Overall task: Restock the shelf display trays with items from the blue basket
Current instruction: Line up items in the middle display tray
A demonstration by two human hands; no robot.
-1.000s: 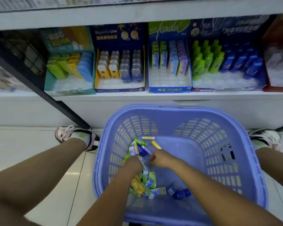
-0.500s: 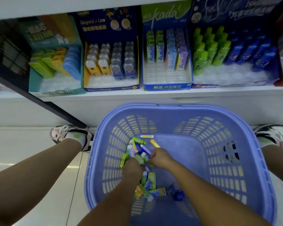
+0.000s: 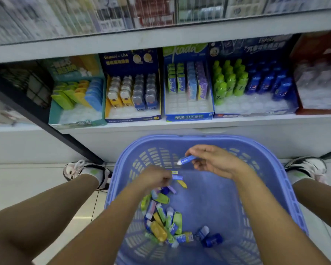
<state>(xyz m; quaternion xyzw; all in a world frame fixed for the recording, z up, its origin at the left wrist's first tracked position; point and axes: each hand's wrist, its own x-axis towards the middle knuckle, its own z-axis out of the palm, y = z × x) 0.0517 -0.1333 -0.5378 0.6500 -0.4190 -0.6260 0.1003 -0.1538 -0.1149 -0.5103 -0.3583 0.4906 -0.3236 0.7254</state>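
We see a small blue-and-white stick [image 3: 186, 160] pinched between the thumb and fingers [image 3: 199, 149] of the right hand [image 3: 216, 161]. It is raised above the far part of the blue basket [image 3: 279, 188], with its white tip pointing left. Lower and to the left, the left hand [image 3: 155, 178] reaches down into the basket. It is blurred and its fingers are curled. A small blue-and-white piece [image 3: 177, 177] lies just beside the fingertips, and we cannot tell whether the hand grips it.

On the basket floor, toward the near left, lies a loose pile of small packs [image 3: 164, 222] in green, yellow, blue and white. A yellow piece [image 3: 182, 184] lies apart at the far end of the pile. Two dark blue bottles [image 3: 211, 240] lie just to its right.

Beyond the basket, the white shelf [image 3: 180, 124] carries a row of display trays:
- At the left is a teal tray [image 3: 76, 119] with green, yellow and blue cases.
- Next is a dark blue tray [image 3: 132, 118] with yellow and blue figures.
- Then comes the Kada tray [image 3: 188, 116] with green, blue and purple packs.
- A wider blue tray [image 3: 256, 113] holds green and blue bottles.
- A red tray [image 3: 319, 111] stands at the right edge.

In each tray the stock stands in the far rows, with clear slots showing in front.

We also see a shoe [image 3: 88, 173] left of the basket and another shoe [image 3: 306, 169] to its right, both on the pale tiled floor [image 3: 27, 178].
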